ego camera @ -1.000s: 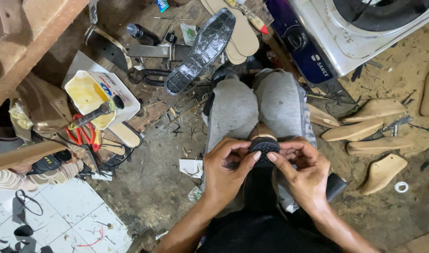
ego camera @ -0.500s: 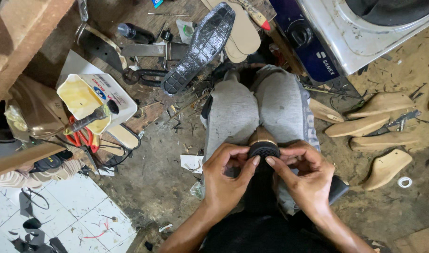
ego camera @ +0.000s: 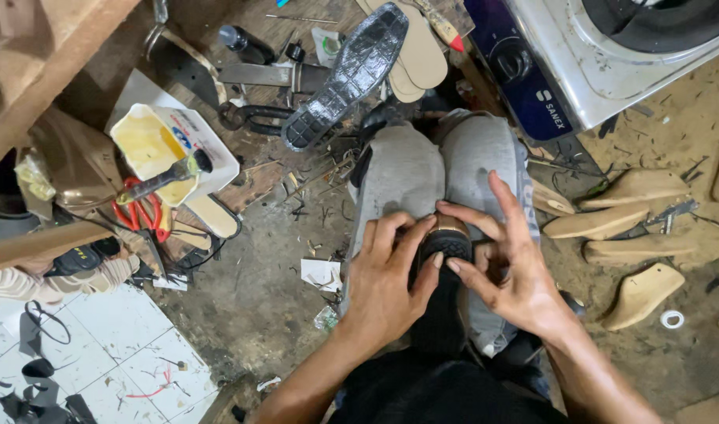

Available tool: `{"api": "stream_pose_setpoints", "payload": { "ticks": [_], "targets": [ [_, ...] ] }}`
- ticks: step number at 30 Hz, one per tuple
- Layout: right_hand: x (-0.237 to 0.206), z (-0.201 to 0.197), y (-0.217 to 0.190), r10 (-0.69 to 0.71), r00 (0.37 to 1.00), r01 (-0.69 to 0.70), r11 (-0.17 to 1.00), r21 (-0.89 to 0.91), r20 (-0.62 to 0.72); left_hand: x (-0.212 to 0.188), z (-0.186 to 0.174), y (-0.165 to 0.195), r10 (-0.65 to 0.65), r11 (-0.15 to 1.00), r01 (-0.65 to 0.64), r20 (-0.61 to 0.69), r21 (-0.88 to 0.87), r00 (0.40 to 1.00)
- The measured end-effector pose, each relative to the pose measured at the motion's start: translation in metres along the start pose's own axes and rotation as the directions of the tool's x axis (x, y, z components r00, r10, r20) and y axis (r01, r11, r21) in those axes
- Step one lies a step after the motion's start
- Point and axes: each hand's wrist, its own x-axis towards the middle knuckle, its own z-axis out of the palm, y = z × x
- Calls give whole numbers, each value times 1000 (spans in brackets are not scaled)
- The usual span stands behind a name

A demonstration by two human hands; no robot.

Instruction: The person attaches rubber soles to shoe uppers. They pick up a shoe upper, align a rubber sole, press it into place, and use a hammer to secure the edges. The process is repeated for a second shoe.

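A black textured shoe upper (ego camera: 446, 251) on a wooden last rests upright on my lap, between my knees in grey trousers (ego camera: 406, 177). My left hand (ego camera: 387, 279) wraps around its left side, fingers and thumb pressing the black material near the toe. My right hand (ego camera: 509, 263) touches the right side with thumb and forefinger, the other fingers spread and raised. The brown tip of the last shows just above the black material.
A black textured sole (ego camera: 348, 74) and tan insoles (ego camera: 418, 55) lie ahead on the dirty floor. A yellow glue tub with a brush (ego camera: 155, 153) and red pliers (ego camera: 144, 212) sit left. Wooden lasts (ego camera: 630, 204) lie right. A white and blue appliance (ego camera: 603, 55) stands at top right.
My right hand's fingers have spread and lifted from the shoe upper. The left hand has shifted higher over the toe. The view has tilted slightly.
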Motion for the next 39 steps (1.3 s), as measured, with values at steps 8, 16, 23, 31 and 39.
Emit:
{"api": "stream_pose_setpoints", "payload": {
  "ticks": [8,16,23,31,39],
  "targets": [
    [-48,5,-5,-100,994,98,994,55,41,-36,-2,0,-101,703,278,296,-654,950],
    [-80,17,-36,-267,961,272,959,-82,73,-53,-4,20,58,767,8,82,-642,995],
    [-84,13,-96,-672,739,607,699,-379,-56,-40,-39,61,134,688,-329,-332,-647,934],
    [-33,24,-83,-702,712,592,593,-545,10,-27,-46,52,238,929,-309,-310,-204,920],
    [-15,25,-56,-650,753,591,600,-539,102,-23,-44,30,231,941,-279,-238,-191,943]
  ]
}}
